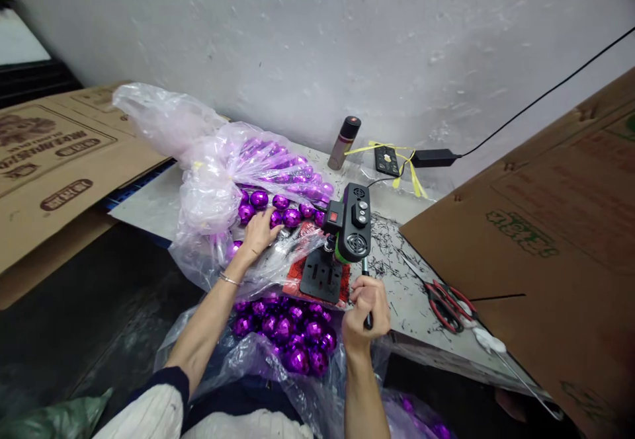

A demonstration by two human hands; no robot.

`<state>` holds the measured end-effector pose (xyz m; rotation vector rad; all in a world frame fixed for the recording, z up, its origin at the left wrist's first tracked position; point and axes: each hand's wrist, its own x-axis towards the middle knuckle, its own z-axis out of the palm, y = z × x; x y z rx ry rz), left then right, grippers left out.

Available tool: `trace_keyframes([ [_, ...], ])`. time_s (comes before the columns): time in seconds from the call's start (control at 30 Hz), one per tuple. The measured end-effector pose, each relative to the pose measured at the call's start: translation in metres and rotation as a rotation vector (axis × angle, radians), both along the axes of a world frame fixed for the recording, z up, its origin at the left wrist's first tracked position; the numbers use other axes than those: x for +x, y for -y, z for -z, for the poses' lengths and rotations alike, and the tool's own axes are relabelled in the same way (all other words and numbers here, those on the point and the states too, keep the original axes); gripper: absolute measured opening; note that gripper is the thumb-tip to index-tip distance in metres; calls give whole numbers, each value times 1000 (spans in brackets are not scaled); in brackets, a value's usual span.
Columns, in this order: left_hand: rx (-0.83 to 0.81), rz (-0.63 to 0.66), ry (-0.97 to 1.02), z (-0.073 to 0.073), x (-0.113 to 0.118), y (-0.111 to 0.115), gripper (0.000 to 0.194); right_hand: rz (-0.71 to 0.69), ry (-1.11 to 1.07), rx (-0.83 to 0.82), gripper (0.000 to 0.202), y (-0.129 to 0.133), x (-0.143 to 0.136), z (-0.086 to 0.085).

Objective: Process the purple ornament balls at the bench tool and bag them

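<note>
Bench drill (pixel 356 224): right hand (pixel 366 310) clenched round its lever handle (pixel 368 320). Left of drill, left hand (pixel 260 233) at purple balls (pixel 292 217), grip can't tell. Ball pile (pixel 296 334) in front of drill.

L sleeve (pixel 141 416) is off-wht w/ faint lines & wide navy cuff (pixel 171 382). Thin silver-col. bracelet (pixel 229 280) encircles L wrist (pixel 242 264). Garment front (pixel 243 427) shows off-wht & navy. L hand (pixel 260 233), R hand (pixel 366 311): bare.

Shiny purple faceted balls (pixel 292 217), heaped in clear plastic (pixel 206 196), black levered machine (pixel 356 224), upright beside them
</note>
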<state>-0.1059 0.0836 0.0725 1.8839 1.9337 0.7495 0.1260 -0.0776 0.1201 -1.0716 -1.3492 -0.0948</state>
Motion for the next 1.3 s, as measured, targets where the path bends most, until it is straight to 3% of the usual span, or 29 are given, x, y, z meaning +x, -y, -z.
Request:
trace_keyframes([
  [0.17,-26,26,737,-3,12,48,63,13,-26,14,40,-1,-2,-10],
  [0.23,-124,93,1043,4,29,75,64,35,-57,10,40,-3,-4,-19],
  [0.3,-207,138,1188,16,49,97,69,50,-90,-6,41,-5,-6,-28],
  [0.4,-195,198,1127,39,78,111,70,48,-118,-29,41,-7,-7,-40],
  [0.57,3,277,762,61,96,102,62,37,-94,-41,41,-7,-5,-43],
  [0.77,123,374,482,62,98,97,59,21,-72,-14,39,-5,-5,-38],
  [0.97,121,402,456,63,101,94,62,42,-24,-43,37,-1,-3,-31],
  [1.1,124,409,486,64,101,92,61,71,23,-38,37,1,-2,-12],
  [1.3,112,414,508,63,100,93,62,98,51,105,42,-7,-5,22],
])
